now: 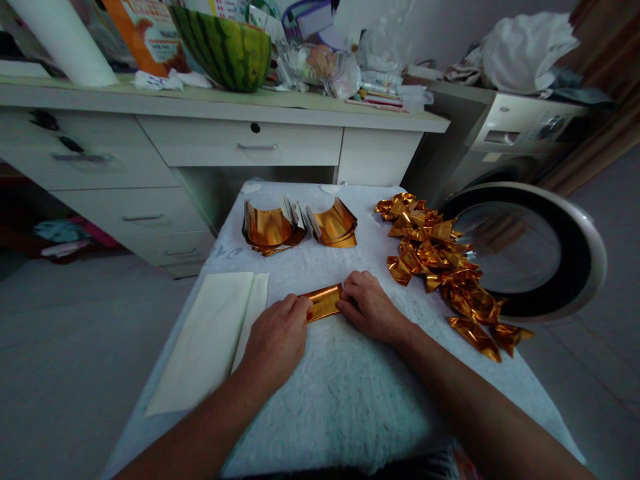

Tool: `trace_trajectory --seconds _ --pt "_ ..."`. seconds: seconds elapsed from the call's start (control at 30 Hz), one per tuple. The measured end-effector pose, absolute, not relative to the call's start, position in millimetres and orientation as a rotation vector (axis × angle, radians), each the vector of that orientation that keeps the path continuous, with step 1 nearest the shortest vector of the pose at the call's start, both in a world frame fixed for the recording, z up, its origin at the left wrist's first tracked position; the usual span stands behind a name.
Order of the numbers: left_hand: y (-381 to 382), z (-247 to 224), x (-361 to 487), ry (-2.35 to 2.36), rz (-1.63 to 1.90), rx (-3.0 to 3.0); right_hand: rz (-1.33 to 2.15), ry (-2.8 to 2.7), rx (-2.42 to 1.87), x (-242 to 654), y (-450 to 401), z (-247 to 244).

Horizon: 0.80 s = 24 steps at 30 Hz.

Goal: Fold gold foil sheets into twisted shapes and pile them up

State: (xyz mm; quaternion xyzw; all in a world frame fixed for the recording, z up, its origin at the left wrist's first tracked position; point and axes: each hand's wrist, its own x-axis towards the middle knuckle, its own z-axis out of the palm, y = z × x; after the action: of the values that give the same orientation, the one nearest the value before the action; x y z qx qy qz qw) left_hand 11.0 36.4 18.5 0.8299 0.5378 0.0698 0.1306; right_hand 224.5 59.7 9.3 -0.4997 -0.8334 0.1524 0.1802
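Observation:
A folded strip of shiny gold foil paper (pixel 325 302) lies flat near the middle of the cloth-covered table (pixel 350 393). My left hand (pixel 283 333) is closed on its left end, fingers curled over the edge. At the right end, my right hand (pixel 369 303) pinches the strip between thumb and fingers. Beyond my hands sit two stacks of curved gold foil sheets, a left stack (pixel 270 227) and a right stack (pixel 334 223). To the right is a heap of folded gold foil pieces (pixel 435 253). White paper sheets (pixel 210 333) lie left of my left hand.
Behind the table stands a white desk with drawers (pixel 240 143). On it are a cut watermelon (pixel 225 50), a paper roll (pixel 65 40) and plastic bags (pixel 330 70). The open round door (pixel 520 250) of a washing machine (pixel 505 133) stands beside the table's right edge.

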Motion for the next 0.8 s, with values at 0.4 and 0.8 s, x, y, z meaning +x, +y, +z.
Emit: trace_trajectory --seconds 0.4,0.8 --pt "36.9 20.0 12.1 1.557 0.185 2.407 0.446 -2.365 -1.43 224.2 59.5 12.3" --pt "36.5 13.4 8.5 1.544 0.22 2.423 0.423 -2.38 -1.417 224.0 60.4 9.5"
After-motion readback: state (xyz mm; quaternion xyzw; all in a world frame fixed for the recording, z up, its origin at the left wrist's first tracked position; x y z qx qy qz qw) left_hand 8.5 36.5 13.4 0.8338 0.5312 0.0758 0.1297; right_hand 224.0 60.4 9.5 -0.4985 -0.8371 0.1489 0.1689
